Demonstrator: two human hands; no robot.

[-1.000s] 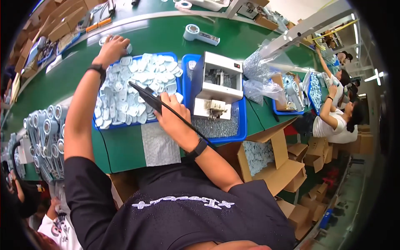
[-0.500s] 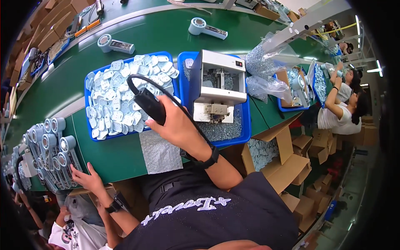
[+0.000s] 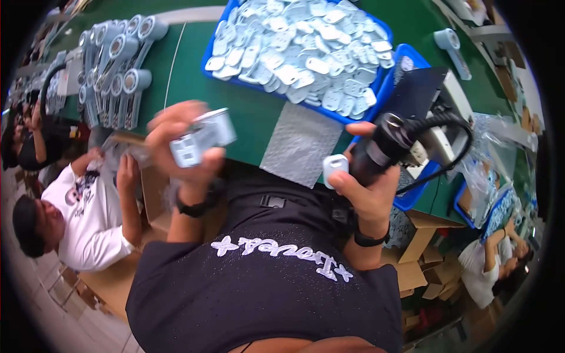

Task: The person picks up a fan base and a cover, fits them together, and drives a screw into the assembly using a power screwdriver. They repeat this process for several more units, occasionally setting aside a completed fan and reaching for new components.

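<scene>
My left hand [image 3: 179, 138] is raised over the bench's near edge, fingers closed around a pale-blue and silver blocky part [image 3: 215, 129]. Motion smears this part, so its exact kind is unclear. In my right hand [image 3: 374, 191] is a black electric screwdriver [image 3: 371, 156] with a thick black cable looping off to the right. Its thumb also pins a small light-blue cover plate [image 3: 335, 169] beside the tool. Between my hands lies a sheet of bubble wrap [image 3: 303, 144]. Beyond it stands a blue tray [image 3: 206, 66] heaped with light-blue cover plates [image 3: 300, 53].
Several light-blue handheld fans [image 3: 120, 50] stand grouped at the left of the green bench [image 3: 191, 88]. A screw-feeding machine [image 3: 438, 94] sits in a second blue tray at right. One fan [image 3: 452, 50] lies farther back. Co-workers sit on both sides; an open carton [image 3: 426, 232] is at lower right.
The view has turned left. My left hand has come from beside the fans, now holding the pale-blue part. My right hand has drawn back with the screwdriver, a cover plate now showing at its thumb.
</scene>
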